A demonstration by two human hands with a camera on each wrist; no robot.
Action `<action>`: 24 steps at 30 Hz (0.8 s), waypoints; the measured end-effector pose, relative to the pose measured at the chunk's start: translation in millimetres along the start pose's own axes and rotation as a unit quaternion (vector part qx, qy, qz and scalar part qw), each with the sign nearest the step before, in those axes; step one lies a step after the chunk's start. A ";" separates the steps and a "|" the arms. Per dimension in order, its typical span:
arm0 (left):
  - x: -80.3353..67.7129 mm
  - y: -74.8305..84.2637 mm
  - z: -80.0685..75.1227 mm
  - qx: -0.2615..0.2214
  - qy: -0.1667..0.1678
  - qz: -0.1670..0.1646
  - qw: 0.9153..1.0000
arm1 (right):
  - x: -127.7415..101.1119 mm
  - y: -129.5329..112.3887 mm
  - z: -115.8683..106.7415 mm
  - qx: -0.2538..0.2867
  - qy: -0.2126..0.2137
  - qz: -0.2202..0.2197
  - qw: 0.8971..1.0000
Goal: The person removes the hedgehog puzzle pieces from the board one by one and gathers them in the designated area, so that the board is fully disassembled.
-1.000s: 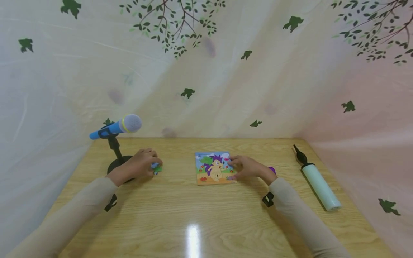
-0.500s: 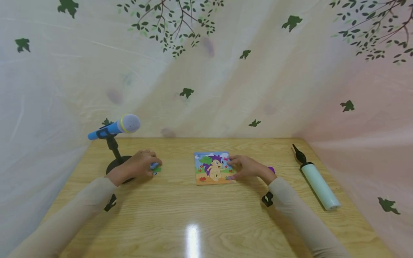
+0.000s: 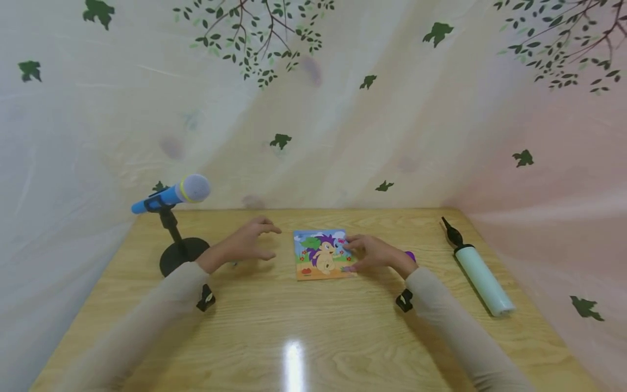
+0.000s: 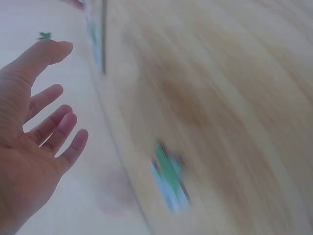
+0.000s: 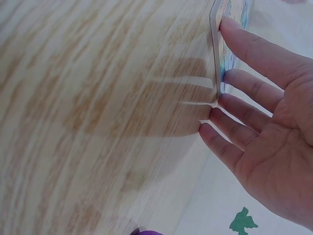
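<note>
A square picture board showing a purple-spined hedgehog lies on the wooden table. My right hand rests at its right edge, with thumb and fingertips touching the board's side in the right wrist view. My left hand hovers left of the board, fingers spread and holding nothing. In the left wrist view, small green and light-blue pieces lie on the table, blurred by motion. From the head view, the left hand mostly hides them.
A blue toy microphone on a black round-based stand is at the left. At the right lies a pale-green hand pump with a black nozzle. Something purple shows behind the right wrist. A leaf-printed curtain hangs behind the table.
My left hand has let go of the small green and blue pieces and moved right towards the board, its fingers opening out. The right hand stays at the board's edge.
</note>
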State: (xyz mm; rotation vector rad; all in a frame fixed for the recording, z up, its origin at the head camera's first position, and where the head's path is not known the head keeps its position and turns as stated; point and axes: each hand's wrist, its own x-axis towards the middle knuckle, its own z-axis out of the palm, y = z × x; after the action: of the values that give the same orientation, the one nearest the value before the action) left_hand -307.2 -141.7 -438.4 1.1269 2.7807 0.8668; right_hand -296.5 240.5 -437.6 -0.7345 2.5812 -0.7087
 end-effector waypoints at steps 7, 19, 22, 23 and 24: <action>47.9 12.9 23.6 -0.086 -0.023 -0.011 0.996 | 0.5 1.6 0.1 0.000 0.003 -0.003 1.000; 93.7 17.9 57.1 -0.124 -0.046 -0.044 0.990 | 1.5 0.0 -1.2 0.006 0.004 0.000 1.000; 97.5 18.6 62.2 -0.123 -0.049 -0.059 0.990 | 1.8 0.0 -0.9 0.009 0.002 0.004 1.000; 98.6 18.8 63.5 -0.123 -0.049 -0.062 0.989 | 1.7 0.2 -0.7 0.008 0.002 0.004 1.000; 99.5 18.7 64.9 -0.122 -0.048 -0.062 0.989 | 1.4 0.5 -0.7 0.010 0.002 0.005 1.000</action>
State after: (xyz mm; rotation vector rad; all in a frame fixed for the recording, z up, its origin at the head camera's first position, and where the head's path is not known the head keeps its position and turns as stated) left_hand -354.8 -34.7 -465.6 0.9201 2.5498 1.0706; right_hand -298.1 240.3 -437.6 -0.7142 2.5757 -0.7318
